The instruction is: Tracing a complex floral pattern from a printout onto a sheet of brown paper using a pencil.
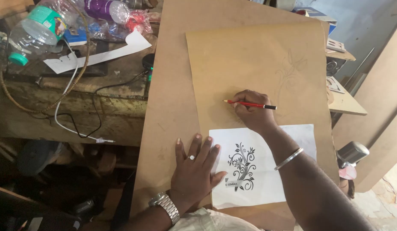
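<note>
My right hand (251, 112) grips a red pencil (250, 105) with a black end, its tip pointing left on a smaller brown board (232, 60). A faint floral sketch (290, 68) shows on that board, up and right of the hand. My left hand (194, 164) lies flat, fingers spread, on the edge of a white paper sheet (271, 188) printed with a black floral design (242, 167). The sheet rests on the lower part of the smaller board, which lies on a larger brown board (168, 85). A watch and ring are on the left hand, a bangle on the right wrist.
A cluttered wooden bench (100, 81) at the left holds plastic bottles (40, 28), a strip of white paper (100, 53), cables and a cane hoop. Board offcuts and wooden panels (378, 98) stand at the right. A metal tool (352, 153) sits near the right edge.
</note>
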